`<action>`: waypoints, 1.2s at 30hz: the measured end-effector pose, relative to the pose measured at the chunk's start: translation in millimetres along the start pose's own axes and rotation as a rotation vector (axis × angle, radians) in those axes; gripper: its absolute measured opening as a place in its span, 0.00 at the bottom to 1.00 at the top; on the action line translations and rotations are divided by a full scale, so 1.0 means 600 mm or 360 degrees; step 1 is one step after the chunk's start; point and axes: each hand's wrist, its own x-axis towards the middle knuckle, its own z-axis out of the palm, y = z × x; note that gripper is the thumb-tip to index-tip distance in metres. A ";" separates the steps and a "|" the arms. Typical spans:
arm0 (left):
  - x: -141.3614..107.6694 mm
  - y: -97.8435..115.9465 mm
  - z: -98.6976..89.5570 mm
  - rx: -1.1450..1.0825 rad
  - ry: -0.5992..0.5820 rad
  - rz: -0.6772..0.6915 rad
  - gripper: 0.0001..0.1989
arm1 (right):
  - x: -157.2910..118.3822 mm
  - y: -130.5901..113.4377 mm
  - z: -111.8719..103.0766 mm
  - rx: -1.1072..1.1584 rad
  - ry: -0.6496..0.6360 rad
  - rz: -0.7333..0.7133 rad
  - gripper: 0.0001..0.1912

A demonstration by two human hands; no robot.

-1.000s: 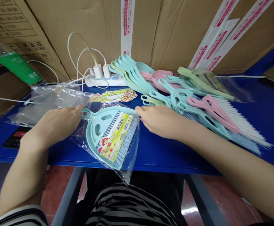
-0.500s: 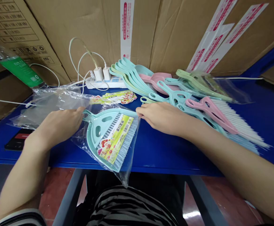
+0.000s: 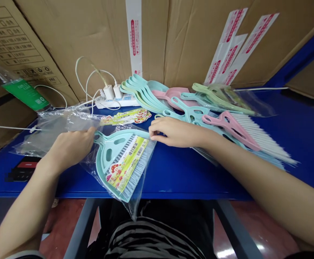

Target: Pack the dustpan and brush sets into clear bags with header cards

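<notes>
A light-blue dustpan (image 3: 100, 163) with a matching brush (image 3: 138, 169) lies inside a clear plastic bag (image 3: 135, 207) at the table's front edge. A yellow and white printed card (image 3: 127, 162) sits over the bristles. My left hand (image 3: 74, 145) is closed round the handle end of the set, and its fingers partly hide the handle. At the dustpan's far right corner, my right hand (image 3: 170, 131) has its fingers curled and pinches the edge of the bag. The bag's bottom corner hangs over the table edge.
Stacked dustpans (image 3: 143, 91), a pink brush (image 3: 232, 131) and a bagged green set (image 3: 221, 95) lie right. Printed cards (image 3: 130, 117), empty clear bags (image 3: 57, 126), a power strip (image 3: 127, 100), a bottle (image 3: 24, 91) and a dark phone-like object (image 3: 24, 169) are behind and left.
The camera view has shifted, so the scene sits further left and slightly lower. Both hands stay at the bagged set, with my right hand's fingers and thumb a little more apart.
</notes>
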 end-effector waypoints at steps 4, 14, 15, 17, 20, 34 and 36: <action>-0.001 0.001 -0.003 0.0006 -0.0039 0.0002 0.19 | -0.002 -0.002 0.001 -0.0066 0.0168 -0.0207 0.11; -0.001 0.000 -0.007 -0.0066 -0.0016 0.0048 0.20 | 0.000 0.007 0.012 0.0064 0.0194 -0.0476 0.10; -0.002 -0.001 -0.007 -0.0068 -0.0015 0.0053 0.19 | 0.000 0.006 0.014 0.0086 0.0179 -0.0450 0.10; -0.002 -0.002 -0.007 -0.0077 -0.0019 0.0063 0.19 | 0.001 0.004 0.017 0.0122 0.0163 -0.0404 0.08; -0.003 -0.004 -0.006 -0.0096 -0.0003 0.0076 0.20 | 0.000 0.004 0.019 0.0130 0.0143 -0.0405 0.06; -0.007 -0.004 -0.006 -0.0130 0.0044 0.0103 0.19 | -0.011 -0.023 0.004 -0.0138 -0.0019 -0.0402 0.13; -0.007 -0.004 -0.005 -0.0110 0.0025 0.0093 0.19 | -0.012 -0.031 0.005 -0.0237 -0.0004 -0.0369 0.08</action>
